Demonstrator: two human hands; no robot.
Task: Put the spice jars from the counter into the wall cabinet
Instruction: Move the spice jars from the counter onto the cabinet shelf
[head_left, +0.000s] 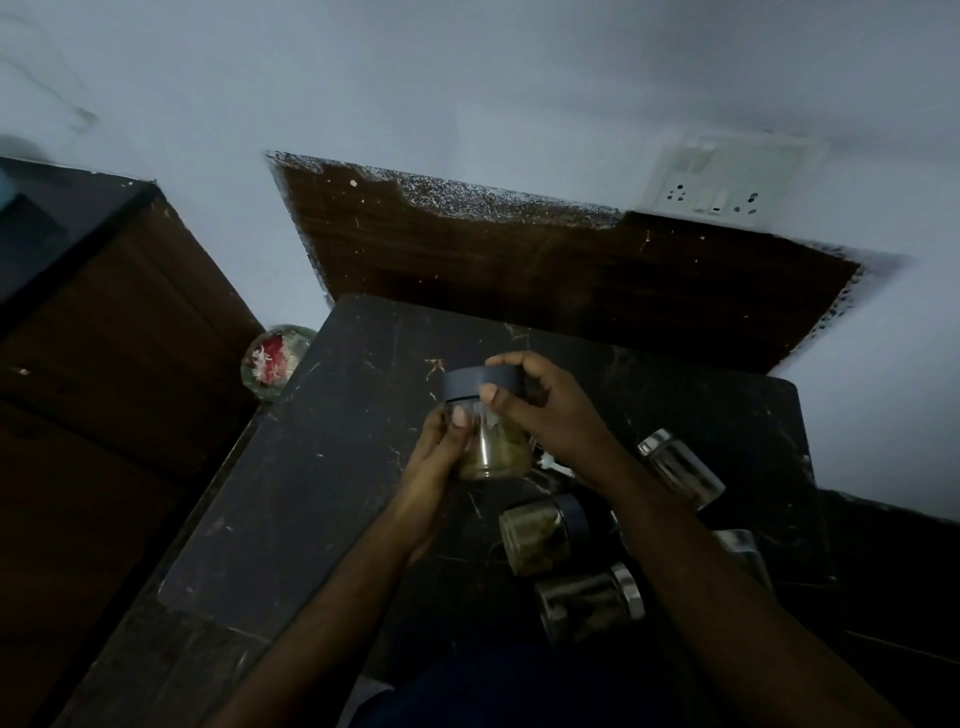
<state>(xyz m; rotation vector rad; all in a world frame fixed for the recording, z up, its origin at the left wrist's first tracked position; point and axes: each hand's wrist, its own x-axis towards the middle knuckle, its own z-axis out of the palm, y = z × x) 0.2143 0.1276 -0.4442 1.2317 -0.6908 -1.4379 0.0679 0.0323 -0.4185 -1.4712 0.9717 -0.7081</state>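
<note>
Nearest me, my left hand (441, 441) cupped the jar (491, 436) above the counter (322, 467); right hand (540, 405) pinched its lid (480, 382). I judged a tight lid mattered before lifting.

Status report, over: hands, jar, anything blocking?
Left hand grips glass of lifted spice jar; right hand grips its dark lid. Other jars wait on counter. Nothing blocking.

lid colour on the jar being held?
Dark blue-grey lid on the held jar, shown in the head view.
</note>
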